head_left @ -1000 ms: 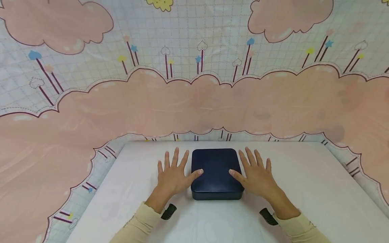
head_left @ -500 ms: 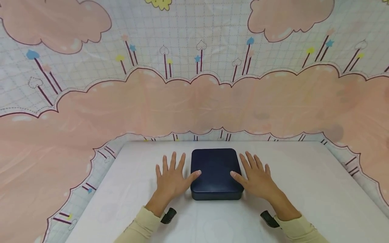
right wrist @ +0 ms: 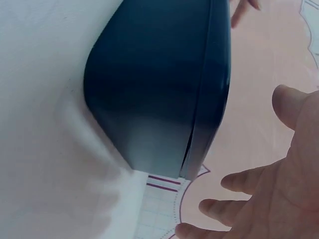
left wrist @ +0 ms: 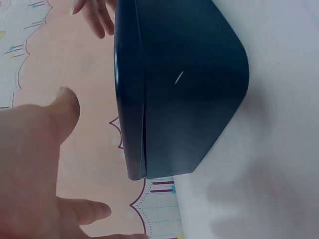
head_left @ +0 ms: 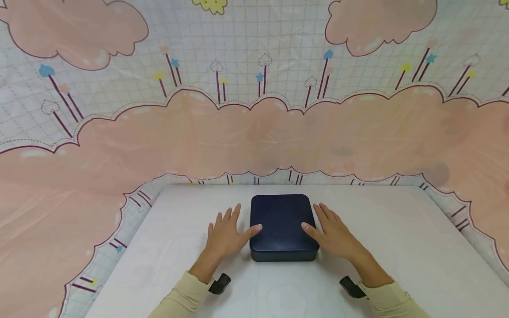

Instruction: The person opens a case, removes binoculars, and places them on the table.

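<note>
The dark blue box sits in front of you on the white table, between your hands, with its lid on. Your left hand hovers beside its left wall and your right hand beside its right. On both, the fingers are straight and the thumbs stand wide of them; you grip nothing. From the head view the thumbs overlap the lid, but both wrist views show your hands apart from the box. A thin seam under the lid looks wider towards the far end.

You seem to be at the reaching step, lined up but not yet holding. The next move probably calls for bringing both hands inwards evenly, at the seam for the lid alone, or lower down for the whole box.
</note>
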`<state>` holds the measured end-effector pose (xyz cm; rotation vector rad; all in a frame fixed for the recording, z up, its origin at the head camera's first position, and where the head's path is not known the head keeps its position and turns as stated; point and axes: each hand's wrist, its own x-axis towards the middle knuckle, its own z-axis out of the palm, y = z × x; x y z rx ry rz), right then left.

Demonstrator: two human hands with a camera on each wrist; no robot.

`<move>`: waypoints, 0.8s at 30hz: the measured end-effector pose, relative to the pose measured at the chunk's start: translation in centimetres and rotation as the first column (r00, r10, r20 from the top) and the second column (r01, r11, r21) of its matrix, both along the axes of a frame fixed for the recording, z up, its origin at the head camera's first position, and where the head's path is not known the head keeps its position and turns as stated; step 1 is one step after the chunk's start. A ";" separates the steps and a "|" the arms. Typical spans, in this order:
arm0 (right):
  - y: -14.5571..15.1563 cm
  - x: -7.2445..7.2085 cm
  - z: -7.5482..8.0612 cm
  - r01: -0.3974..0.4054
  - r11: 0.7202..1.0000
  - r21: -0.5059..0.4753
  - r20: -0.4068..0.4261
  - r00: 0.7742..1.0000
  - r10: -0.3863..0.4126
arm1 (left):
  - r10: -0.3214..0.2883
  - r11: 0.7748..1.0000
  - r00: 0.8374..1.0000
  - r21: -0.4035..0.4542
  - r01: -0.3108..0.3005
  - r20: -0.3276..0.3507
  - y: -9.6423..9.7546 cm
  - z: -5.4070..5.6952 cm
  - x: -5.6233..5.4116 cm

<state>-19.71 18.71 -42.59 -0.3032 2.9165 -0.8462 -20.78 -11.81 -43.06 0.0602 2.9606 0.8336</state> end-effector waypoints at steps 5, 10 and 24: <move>-0.2 -0.3 0.1 0.009 0.998 -0.056 0.068 0.998 -0.005 | 0.025 0.989 1.000 0.148 -0.026 0.004 -0.1 -0.2 -0.2; -0.5 -0.5 0.0 0.062 0.986 -0.154 0.145 0.989 -0.039 | 0.042 0.955 0.998 0.292 -0.054 0.047 0.1 -0.1 -0.4; -1.0 -1.5 -0.4 0.239 0.941 -0.241 0.167 0.965 -0.203 | -0.036 0.752 0.965 0.643 -0.145 0.260 0.2 0.2 -0.9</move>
